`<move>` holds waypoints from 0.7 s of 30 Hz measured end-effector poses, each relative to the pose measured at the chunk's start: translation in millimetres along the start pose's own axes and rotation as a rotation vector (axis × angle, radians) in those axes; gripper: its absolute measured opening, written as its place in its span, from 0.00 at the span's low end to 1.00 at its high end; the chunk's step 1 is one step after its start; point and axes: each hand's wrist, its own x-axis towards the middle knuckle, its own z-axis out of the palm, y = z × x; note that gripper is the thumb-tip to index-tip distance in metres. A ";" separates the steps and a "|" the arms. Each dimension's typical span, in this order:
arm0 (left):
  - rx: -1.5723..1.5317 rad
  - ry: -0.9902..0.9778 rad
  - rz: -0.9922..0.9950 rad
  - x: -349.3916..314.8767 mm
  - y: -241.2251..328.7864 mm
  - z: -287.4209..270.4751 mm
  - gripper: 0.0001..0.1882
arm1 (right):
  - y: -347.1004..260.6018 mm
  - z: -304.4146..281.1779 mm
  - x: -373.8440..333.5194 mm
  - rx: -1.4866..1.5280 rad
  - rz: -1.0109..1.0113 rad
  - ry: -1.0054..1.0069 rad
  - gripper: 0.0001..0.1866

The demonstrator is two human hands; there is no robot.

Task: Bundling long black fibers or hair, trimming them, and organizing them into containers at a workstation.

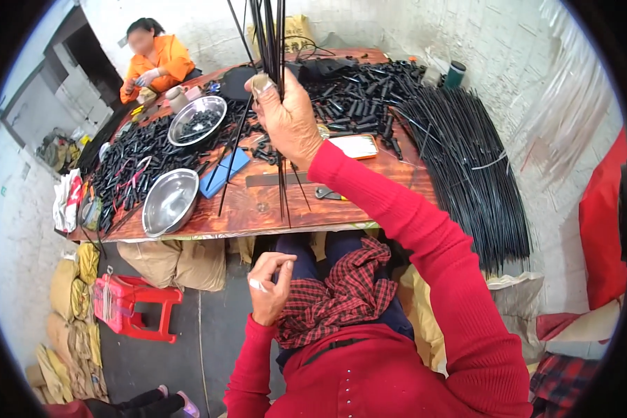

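pale, scuffed walls [460, 38] stand around a reddish wooden desk [411, 174] in front of me. above it, my right hand [290, 122] is raised, its fingers wrapped firmly round a bunch of thin black rods [272, 35]. the rods stand nearly upright, sticking up past my fist, with their lower ends hanging down toward the front of the desk, a few splayed out to the side. there is a pale wrap on my thumb. my left hand [269, 287] is down over my lap, its fingers loosely bent with the thumb apart from the forefinger; i see nothing gripped in it, and one finger has a white wrap. a plaid cloth [338, 296] lies across my lap.

on the desk, a thick stack of long black rods [467, 184] lies at the right, and a heap of short black pieces [355, 101] beside it. at the left sit two metal bowls [171, 202], the farther one with small dark pieces inside. a blue block [224, 173] rests near them. past the far left corner sits a person in orange [172, 59].
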 end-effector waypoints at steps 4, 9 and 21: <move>0.023 0.209 0.116 18.3 12.9 -9.1 0.15 | -36.5 26.0 8.2 -0.051 -0.038 -0.003 0.17; -0.274 0.152 0.099 57.6 48.4 23.9 0.34 | -46.5 49.1 -11.5 -0.089 0.059 -0.020 0.16; -1.232 -0.431 -0.483 -55.0 40.8 69.9 0.13 | -23.2 -13.3 -140.5 -0.006 0.892 -0.319 0.21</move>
